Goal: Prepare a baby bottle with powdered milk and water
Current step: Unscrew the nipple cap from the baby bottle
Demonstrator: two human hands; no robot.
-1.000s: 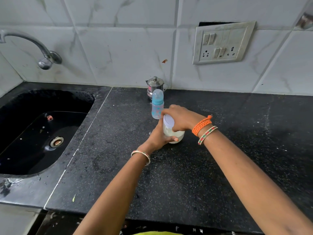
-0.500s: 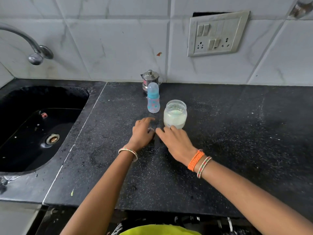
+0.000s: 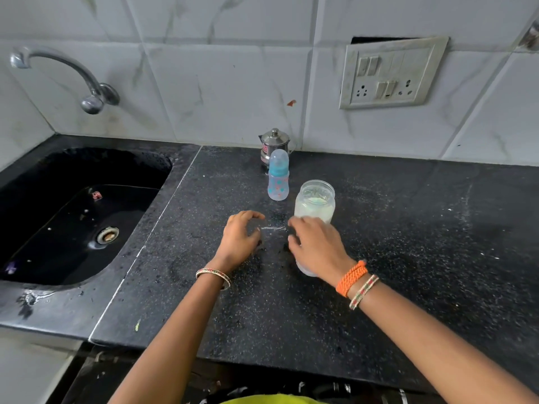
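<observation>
A small baby bottle (image 3: 278, 182) with a blue collar and a clear cap stands capped toward the back of the black counter (image 3: 408, 243). Right of it is an open clear jar (image 3: 315, 204) part full of white milk powder. My right hand (image 3: 318, 247) hovers palm down just in front of the jar, fingers loosely spread and blurred. A whitish lid (image 3: 304, 271) peeks out from under its heel. My left hand (image 3: 240, 237) sits on the counter left of the jar with loosely curled fingers that hold nothing. A thin white streak (image 3: 272, 228) lies between the hands.
A small steel pot with a lid (image 3: 274, 142) stands against the tiled wall behind the bottle. A black sink (image 3: 172, 170) with a drain fills the left side, under a steel tap (image 3: 93, 94). A switch and socket plate (image 3: 390, 74) hangs on the wall at right.
My right hand took the lid off the jar and brought it down to the counter in front. My left hand let go of the jar and dropped to the counter.
</observation>
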